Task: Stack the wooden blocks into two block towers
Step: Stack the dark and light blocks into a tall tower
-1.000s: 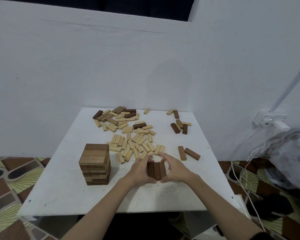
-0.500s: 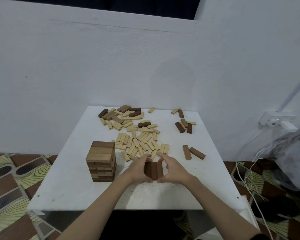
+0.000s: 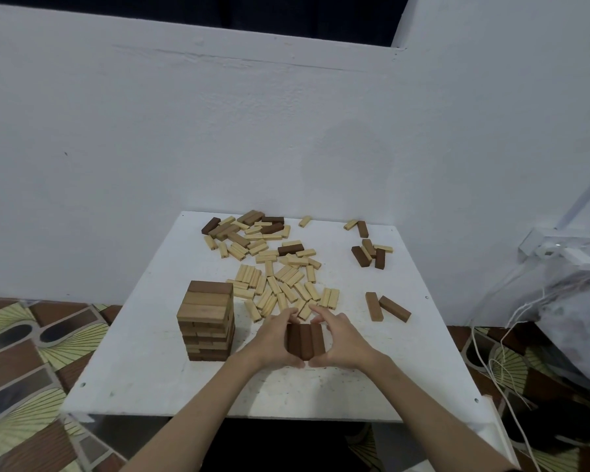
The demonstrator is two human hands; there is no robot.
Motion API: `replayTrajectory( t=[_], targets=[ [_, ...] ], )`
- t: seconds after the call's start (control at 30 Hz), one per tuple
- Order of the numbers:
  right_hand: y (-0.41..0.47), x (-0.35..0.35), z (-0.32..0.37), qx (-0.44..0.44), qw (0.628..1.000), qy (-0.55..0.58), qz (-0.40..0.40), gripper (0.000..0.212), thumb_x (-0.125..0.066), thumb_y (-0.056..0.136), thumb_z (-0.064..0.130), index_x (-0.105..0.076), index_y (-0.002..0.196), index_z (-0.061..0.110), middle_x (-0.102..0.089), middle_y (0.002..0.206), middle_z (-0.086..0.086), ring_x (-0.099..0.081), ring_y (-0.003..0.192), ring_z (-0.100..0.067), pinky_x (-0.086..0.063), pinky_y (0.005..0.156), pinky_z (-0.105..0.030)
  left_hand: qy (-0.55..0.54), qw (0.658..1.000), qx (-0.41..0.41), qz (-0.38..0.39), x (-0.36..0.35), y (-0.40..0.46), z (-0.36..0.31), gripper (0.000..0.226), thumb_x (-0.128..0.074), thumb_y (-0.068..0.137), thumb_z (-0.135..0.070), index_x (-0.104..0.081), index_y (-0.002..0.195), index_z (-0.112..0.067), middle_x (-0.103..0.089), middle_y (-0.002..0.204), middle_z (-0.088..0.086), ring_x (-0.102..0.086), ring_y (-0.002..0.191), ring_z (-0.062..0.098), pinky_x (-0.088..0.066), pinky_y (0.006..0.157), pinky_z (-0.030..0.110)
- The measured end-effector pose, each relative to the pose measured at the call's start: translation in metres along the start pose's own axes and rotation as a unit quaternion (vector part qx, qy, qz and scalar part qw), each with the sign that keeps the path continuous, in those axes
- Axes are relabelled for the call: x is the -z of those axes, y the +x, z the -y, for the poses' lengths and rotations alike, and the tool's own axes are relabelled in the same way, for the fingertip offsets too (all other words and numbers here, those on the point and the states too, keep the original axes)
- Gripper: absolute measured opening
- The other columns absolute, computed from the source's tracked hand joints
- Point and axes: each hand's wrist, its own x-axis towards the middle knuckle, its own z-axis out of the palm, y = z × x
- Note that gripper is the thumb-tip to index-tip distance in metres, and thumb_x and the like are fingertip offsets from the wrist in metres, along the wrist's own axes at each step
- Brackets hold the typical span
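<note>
three dark brown blocks (image 3: 305, 339) lie side by side near the front middle of the white table (image 3: 150, 369), their long sides touching so they form one flat layer. the left hand (image 3: 274, 338) cups the layer's left flank, fingers curled round it with the fingertips at the far end and the thumb at the near end. the right hand (image 3: 343, 342) mirrors it on the right flank, curled the same way, and the two thumbs nearly meet in front of the blocks. both hands press inward on the set.

this looks like the base layer of the second tower being squared up. the first tower (image 3: 206, 323) stands just left of the hands, several layers tall, apart from the left wrist.

the next move likely calls for letting go without nudging the three out of line, then reaching for three more blocks to lay crosswise on top. supply is close: a scatter of pale blocks (image 3: 280, 287) lies just beyond the fingertips, two brown blocks (image 3: 385, 306) lie to the right, and a further pile of mixed blocks (image 3: 246, 229) sits toward the far edge by the wall (image 3: 218, 131). a small group of brown and pale blocks (image 3: 368, 253) lies at the far right. the left forearm passes near the first tower, so a careless reach could knock it.
</note>
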Motion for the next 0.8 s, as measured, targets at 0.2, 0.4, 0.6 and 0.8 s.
replayTrajectory(
  t=[0.2, 0.4, 0.6, 0.8],
  targets=[
    [0.002, -0.001, 0.000, 0.003, 1.000, -0.002, 0.002, 0.101, -0.082, 0.065, 0.025, -0.023, 0.147, 0.032, -0.046, 0.114, 0.014, -0.035, 0.109, -0.012, -0.040, 0.096, -0.034, 0.020, 1.000, -0.004, -0.007, 0.000, 0.001, 0.000, 0.096, -0.083, 0.063, -0.023, -0.026, 0.141, -0.021, -0.046, 0.128, -0.003, -0.035, 0.120, 0.016, -0.033, 0.096, 0.029],
    [0.002, 0.004, -0.005, -0.012, 1.000, -0.002, 0.022, 0.111, -0.084, 0.061, 0.023, -0.017, 0.148, 0.035, -0.043, 0.121, 0.012, -0.032, 0.115, -0.011, -0.036, 0.101, -0.035, 0.031, 0.999, -0.008, -0.014, -0.001, -0.001, 0.001, 0.104, -0.085, 0.061, -0.030, -0.022, 0.144, -0.024, -0.044, 0.132, -0.008, -0.030, 0.122, 0.015, -0.031, 0.099, 0.033],
    [0.002, 0.004, -0.009, -0.014, 1.000, 0.005, 0.022, 0.111, -0.084, 0.061, 0.023, -0.017, 0.148, 0.035, -0.045, 0.119, 0.016, -0.032, 0.122, -0.013, -0.034, 0.106, -0.038, 0.038, 0.999, -0.005, -0.016, -0.002, 0.000, 0.001, 0.106, -0.086, 0.060, -0.032, -0.021, 0.144, -0.025, -0.046, 0.132, -0.009, -0.030, 0.122, 0.015, -0.031, 0.099, 0.034],
    [0.003, 0.003, -0.011, -0.011, 1.000, 0.009, 0.017, 0.110, -0.084, 0.060, 0.024, -0.018, 0.147, 0.038, -0.045, 0.118, 0.017, -0.032, 0.121, -0.013, -0.034, 0.106, -0.039, 0.041, 0.999, -0.005, -0.018, -0.003, 0.002, 0.002, 0.107, -0.086, 0.059, -0.033, -0.021, 0.144, -0.025, -0.047, 0.131, -0.010, -0.030, 0.122, 0.015, -0.030, 0.100, 0.035]
  ],
)
